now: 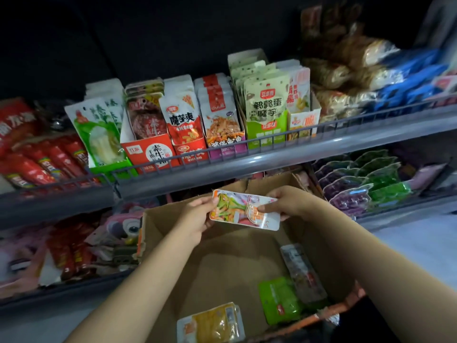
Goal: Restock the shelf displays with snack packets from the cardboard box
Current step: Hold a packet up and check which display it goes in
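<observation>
A white snack packet (pixel 241 209) printed with green and orange shreds is held flat above the open cardboard box (pixel 222 266). My left hand (pixel 196 219) pinches its left end and my right hand (pixel 284 203) grips its right end. Down in the box lie a yellow packet (pixel 212 323), a green packet (pixel 279 299) and a clear grey packet (pixel 303 273). Above, the upper shelf (pixel 272 160) carries upright display cartons, among them a white and orange one (pixel 300 117) at the right end of the row.
Red sausage packs (pixel 42 159) fill the upper shelf's left end; brown and blue bags (pixel 371 78) are heaped at its right. Purple and green packets (pixel 358 184) stand on the lower shelf at right. Pink and red packs (pixel 74 243) crowd the lower left.
</observation>
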The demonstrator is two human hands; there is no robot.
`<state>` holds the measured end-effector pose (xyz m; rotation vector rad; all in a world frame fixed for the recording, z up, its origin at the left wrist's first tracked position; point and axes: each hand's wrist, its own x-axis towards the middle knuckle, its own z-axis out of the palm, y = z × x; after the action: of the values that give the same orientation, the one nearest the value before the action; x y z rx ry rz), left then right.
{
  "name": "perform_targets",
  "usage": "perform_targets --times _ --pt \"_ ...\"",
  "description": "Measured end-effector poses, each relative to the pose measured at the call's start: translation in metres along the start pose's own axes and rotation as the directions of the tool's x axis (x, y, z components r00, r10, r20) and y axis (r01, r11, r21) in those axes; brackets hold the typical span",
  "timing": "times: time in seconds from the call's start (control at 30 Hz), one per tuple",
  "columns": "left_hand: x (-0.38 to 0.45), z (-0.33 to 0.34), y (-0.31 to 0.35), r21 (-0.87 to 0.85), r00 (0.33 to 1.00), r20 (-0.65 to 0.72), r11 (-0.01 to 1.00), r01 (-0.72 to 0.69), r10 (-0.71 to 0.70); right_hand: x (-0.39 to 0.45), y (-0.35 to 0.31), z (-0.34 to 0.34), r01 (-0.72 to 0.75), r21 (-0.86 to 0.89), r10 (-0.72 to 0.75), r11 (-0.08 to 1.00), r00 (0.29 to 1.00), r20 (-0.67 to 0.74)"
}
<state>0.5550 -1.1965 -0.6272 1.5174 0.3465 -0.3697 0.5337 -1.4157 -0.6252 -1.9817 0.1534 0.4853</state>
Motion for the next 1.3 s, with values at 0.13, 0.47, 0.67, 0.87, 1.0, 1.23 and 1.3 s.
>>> perform_targets --times 0.13,0.47,0.67,0.87,1.0,1.23,1.3 --pt "-0.013 0.005 0.022 -0.157 1.000 0.019 0.987 0.024 -0.021 -0.012 -0.016 -0.012 0.014 0.321 0.012 0.947 0.997 -0.080" --pt "-0.034 0.024 0.059 0.286 0.968 0.092 0.925 -0.251 0.234 -0.034 -0.056 -0.022 0.399 0.459 -0.147 0.794 0.858 -0.492" --pt "-0.035 0.049 0.102 0.492 0.881 0.318 0.734 -0.469 0.350 -0.036 -0.070 -0.030 0.456 0.234 -0.284 0.859 0.804 -0.522" --pt "-0.027 0.076 0.127 0.456 0.862 0.402 0.749 -0.480 0.308 -0.034 -0.072 -0.044 0.479 0.291 -0.253 0.828 0.782 -0.570" --pt "-0.019 0.091 0.133 0.319 0.877 0.334 0.834 -0.451 0.346 -0.033 -0.070 -0.059 0.505 0.330 -0.254 0.798 0.777 -0.576" --pt "-0.014 0.129 0.152 0.173 0.891 0.231 0.885 -0.433 0.391 -0.026 -0.062 -0.083 0.525 0.239 -0.251 0.817 0.697 -0.672" --pt "-0.013 0.138 0.161 0.168 0.880 0.227 0.873 -0.458 0.418 -0.023 -0.060 -0.090 0.510 0.207 -0.240 0.835 0.677 -0.696"
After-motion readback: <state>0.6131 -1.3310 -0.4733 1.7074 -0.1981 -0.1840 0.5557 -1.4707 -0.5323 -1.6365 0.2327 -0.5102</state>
